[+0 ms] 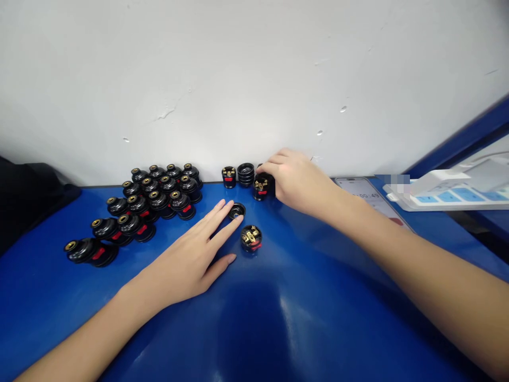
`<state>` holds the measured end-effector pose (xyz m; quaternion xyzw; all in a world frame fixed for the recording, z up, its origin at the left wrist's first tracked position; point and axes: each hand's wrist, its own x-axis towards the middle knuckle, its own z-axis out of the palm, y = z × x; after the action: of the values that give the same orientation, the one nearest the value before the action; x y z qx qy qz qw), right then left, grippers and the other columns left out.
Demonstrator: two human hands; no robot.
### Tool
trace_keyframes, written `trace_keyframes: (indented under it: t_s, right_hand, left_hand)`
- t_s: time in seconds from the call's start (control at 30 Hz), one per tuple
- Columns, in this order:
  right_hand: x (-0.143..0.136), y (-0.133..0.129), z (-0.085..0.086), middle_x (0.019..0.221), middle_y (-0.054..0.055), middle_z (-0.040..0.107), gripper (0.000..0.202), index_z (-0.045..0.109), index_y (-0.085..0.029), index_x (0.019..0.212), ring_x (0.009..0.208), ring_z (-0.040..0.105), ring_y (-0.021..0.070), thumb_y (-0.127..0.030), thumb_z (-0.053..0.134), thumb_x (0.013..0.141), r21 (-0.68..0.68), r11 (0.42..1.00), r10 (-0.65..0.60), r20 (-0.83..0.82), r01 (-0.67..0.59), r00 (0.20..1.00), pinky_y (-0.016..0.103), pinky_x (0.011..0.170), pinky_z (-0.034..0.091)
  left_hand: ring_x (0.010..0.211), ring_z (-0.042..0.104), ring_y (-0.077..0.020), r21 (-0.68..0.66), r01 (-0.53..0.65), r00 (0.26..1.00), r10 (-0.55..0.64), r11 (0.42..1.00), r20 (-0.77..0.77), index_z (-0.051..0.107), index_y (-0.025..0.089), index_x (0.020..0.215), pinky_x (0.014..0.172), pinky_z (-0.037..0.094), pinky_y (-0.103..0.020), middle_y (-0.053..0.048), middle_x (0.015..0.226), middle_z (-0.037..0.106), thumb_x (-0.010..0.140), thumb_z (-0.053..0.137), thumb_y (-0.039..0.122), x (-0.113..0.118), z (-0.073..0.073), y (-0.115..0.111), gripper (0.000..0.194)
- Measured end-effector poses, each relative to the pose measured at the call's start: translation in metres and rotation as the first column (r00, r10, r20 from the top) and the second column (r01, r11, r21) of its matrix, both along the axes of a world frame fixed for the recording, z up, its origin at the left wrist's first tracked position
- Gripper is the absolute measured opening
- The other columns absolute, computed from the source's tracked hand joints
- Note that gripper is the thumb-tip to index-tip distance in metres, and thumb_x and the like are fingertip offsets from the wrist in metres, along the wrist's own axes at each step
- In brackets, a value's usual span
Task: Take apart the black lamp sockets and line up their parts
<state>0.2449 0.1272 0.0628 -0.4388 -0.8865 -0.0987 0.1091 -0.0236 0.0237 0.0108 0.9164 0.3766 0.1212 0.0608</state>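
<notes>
My left hand (191, 249) lies flat on the blue tabletop with its fingers stretched out. Its fingertips reach a small black round cap (237, 211), and they look to be touching its near side. Beside the thumb stands a black lamp socket base (251, 238) with brass terminals on top and a red tab. My right hand (292, 178) is closed around a dark part at the wall, mostly hidden by the fingers. Just in front of those fingers is another socket base (260, 187). A third base (229, 177) and a stack of black ringed caps (245, 174) stand to the left of it.
Several assembled black lamp sockets (137, 204) stand in rows at the left. A phone (369, 199) and a white power strip (457, 199) lie at the right. Dark cloth (32, 196) sits at the far left, and a white wall (246, 79) bounds the back.
</notes>
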Motion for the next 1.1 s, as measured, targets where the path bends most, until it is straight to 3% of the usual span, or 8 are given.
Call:
trace_keyframes:
  t_s: [0.27,0.37,0.5,0.6,0.8,0.97,1.1]
  right_hand:
    - [0.016,-0.042,0.012,0.116,0.014,0.082,0.047,0.079,-0.014,0.123,0.114,0.073,0.0321,0.003,0.047,0.093,0.114,0.985,0.163,-0.335,-0.131,0.928,0.049,0.1,0.061]
    - [0.021,-0.064,0.0,0.122,0.012,0.081,0.049,0.078,-0.019,0.126,0.114,0.075,0.0308,0.003,0.046,0.094,0.059,0.975,0.222,-0.344,-0.215,0.912,0.051,0.101,0.062]
    - [0.024,-0.085,-0.023,0.124,0.015,0.081,0.046,0.078,-0.014,0.121,0.112,0.076,0.0307,0.006,0.049,0.091,-0.001,0.961,0.266,-0.258,-0.275,0.929,0.053,0.104,0.063]
    - [0.024,-0.093,-0.036,0.124,0.015,0.081,0.045,0.078,-0.013,0.121,0.111,0.076,0.0302,0.006,0.048,0.092,-0.05,0.955,0.272,-0.235,-0.291,0.933,0.05,0.099,0.066]
    - [0.024,-0.097,-0.051,0.135,0.018,0.076,0.035,0.074,-0.016,0.127,0.126,0.072,0.0318,-0.004,0.052,0.102,-0.051,0.96,0.246,-0.31,-0.274,0.919,0.054,0.106,0.064]
    - [0.024,-0.097,-0.063,0.142,0.02,0.071,0.033,0.07,-0.018,0.134,0.133,0.069,0.034,-0.012,0.056,0.104,-0.02,0.976,0.192,-0.404,-0.219,0.895,0.058,0.111,0.061]
    - [0.024,-0.097,-0.07,0.152,0.021,0.066,0.042,0.064,-0.017,0.145,0.141,0.064,0.035,-0.012,0.055,0.104,-0.034,0.98,0.163,-0.423,-0.195,0.891,0.061,0.115,0.059]
  left_hand:
    - [0.17,0.019,-0.0378,0.014,0.008,1.0,-0.008,1.0,-0.014,0.021,0.024,0.176,0.133,0.037,-0.062,-0.013,0.185,0.016,0.112,0.053,0.033,0.0,0.0,0.0,0.072]
    - [0.17,0.019,-0.0386,0.012,0.019,1.0,-0.019,1.0,-0.001,0.022,0.024,0.175,0.133,0.036,-0.063,-0.014,0.184,0.016,0.111,0.053,0.033,0.0,-0.001,0.001,0.072]
    - [0.169,0.022,-0.0397,0.002,0.02,0.999,-0.021,1.0,0.043,0.023,0.026,0.175,0.132,0.036,-0.064,-0.014,0.184,0.017,0.11,0.056,0.029,0.0,-0.003,0.001,0.074]
    - [0.169,0.022,-0.0401,-0.016,0.015,0.998,-0.014,1.0,0.058,0.023,0.027,0.175,0.132,0.036,-0.064,-0.014,0.184,0.015,0.109,0.058,0.028,0.0,-0.003,0.001,0.075]
    - [0.171,0.018,-0.0353,-0.004,0.028,0.997,-0.028,1.0,0.077,0.023,0.025,0.175,0.135,0.034,-0.059,-0.012,0.185,0.018,0.109,0.056,0.024,0.003,0.002,0.0,0.073]
    - [0.17,0.022,-0.0315,0.043,0.124,0.984,-0.128,0.991,0.121,0.02,0.026,0.175,0.136,0.035,-0.057,-0.009,0.181,0.03,0.11,0.054,0.02,0.009,0.003,-0.001,0.074]
    - [0.168,0.032,-0.029,0.133,0.216,0.964,-0.233,0.967,0.13,0.035,0.024,0.17,0.136,0.038,-0.055,-0.009,0.174,0.045,0.11,0.056,0.019,0.012,-0.001,0.0,0.064]
